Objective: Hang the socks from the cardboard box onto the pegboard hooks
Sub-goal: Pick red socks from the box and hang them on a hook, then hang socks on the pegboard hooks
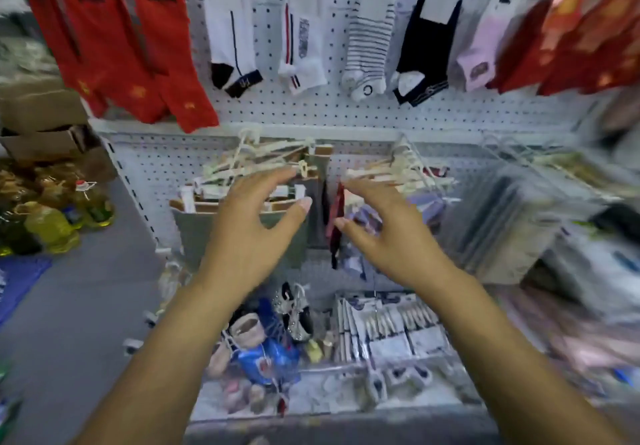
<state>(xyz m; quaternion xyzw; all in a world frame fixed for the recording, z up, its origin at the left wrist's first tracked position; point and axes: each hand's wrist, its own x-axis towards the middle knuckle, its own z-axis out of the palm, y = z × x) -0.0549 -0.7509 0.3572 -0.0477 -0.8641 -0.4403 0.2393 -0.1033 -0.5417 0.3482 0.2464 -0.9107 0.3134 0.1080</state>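
My left hand (pixel 252 226) and my right hand (pixel 391 233) are both raised in front of the white pegboard (pixel 332 108), fingers spread and holding nothing. Just beyond my left hand hang grey-green socks (pixel 194 236) on white hangers. Between the two hands hang dark and red socks (pixel 334 216). Higher on the pegboard hang red socks (pixel 114 39), white socks (pixel 232 29), striped socks (pixel 367 39), navy socks (pixel 422 49) and pink socks (pixel 485 42). Cardboard boxes (pixel 41 126) stand at the far left. The frame is blurred.
Below my hands a shelf (pixel 346 396) holds small packaged goods and blue packets (pixel 266 358). Clear plastic packs (pixel 512 223) hang on hooks at the right. Yellow oil bottles (pixel 52 226) stand on the grey floor at the left.
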